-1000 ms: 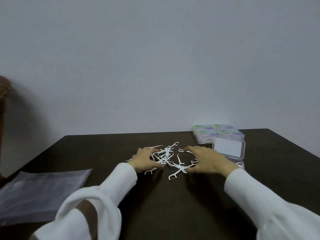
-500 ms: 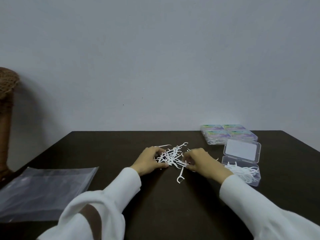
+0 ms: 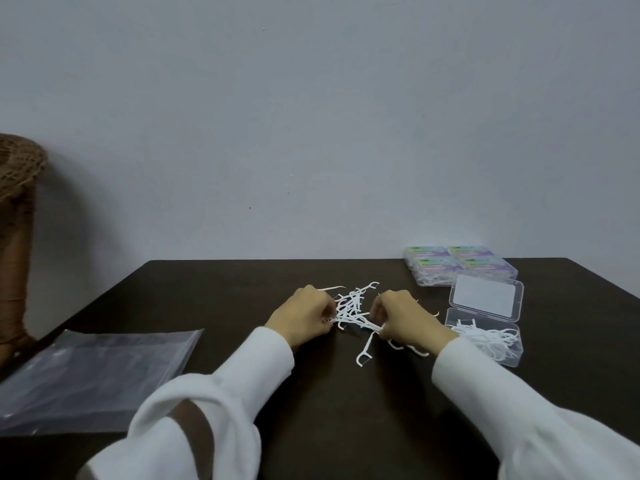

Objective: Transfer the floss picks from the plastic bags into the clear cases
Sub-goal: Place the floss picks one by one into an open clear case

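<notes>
From the head camera, a loose heap of white plastic floss picks (image 3: 351, 308) lay on the dark brown wooden table (image 3: 311, 393), about midway between its left and right edges and nearer the far edge than the near one. The left hand (image 3: 304, 315) sat at the heap's left side with its fingers curled in, pinching picks at the heap's near-left end. The right hand (image 3: 401, 318) sat at the heap's right side, fingers curled round a few picks at the near-right end — the heap lay between the two hands and touched both. One stray floss pick (image 3: 365, 351) lay just nearer than the heap, and a few more showed under the right wrist.

Just right of the right hand stood an open clear plastic case (image 3: 485, 336) near the table's right edge, its lid laid back and its tray partly filled with picks. Beyond it, at the far right corner, sat four closed clear cases with coloured labels (image 3: 457, 266). A flat clear plastic bag (image 3: 93, 375) lay at the left edge, well apart from the heap. Bare table lay open between the bag and the left sleeve — and along the far edge behind the heap.
</notes>
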A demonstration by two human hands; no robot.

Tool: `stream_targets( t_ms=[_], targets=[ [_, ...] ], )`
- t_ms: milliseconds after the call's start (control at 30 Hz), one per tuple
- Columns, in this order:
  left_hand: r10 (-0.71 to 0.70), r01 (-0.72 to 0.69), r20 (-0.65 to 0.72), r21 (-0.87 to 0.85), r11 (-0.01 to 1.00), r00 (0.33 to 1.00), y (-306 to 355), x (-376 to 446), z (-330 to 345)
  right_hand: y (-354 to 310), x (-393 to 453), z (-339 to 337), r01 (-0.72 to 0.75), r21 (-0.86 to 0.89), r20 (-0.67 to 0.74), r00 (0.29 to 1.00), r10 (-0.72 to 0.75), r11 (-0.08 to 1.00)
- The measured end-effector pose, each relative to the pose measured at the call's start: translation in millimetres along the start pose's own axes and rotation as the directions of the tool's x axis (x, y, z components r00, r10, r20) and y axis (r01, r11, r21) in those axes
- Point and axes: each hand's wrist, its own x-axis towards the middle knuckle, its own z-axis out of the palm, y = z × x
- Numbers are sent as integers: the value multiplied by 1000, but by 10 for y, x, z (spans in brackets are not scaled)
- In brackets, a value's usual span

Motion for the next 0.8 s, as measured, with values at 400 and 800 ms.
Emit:
stream_targets(
  t_ms=[400,800],
  targets=[
    [24,-14,-60,163,987,998,87,-62,-10,-5,-207,-66,78,-248,-162,979,-121,966],
    [43,-96,-250,-206,974,967,320,79,-137,392,-364,-590,94,340,-342,939,29,936]
  ],
)
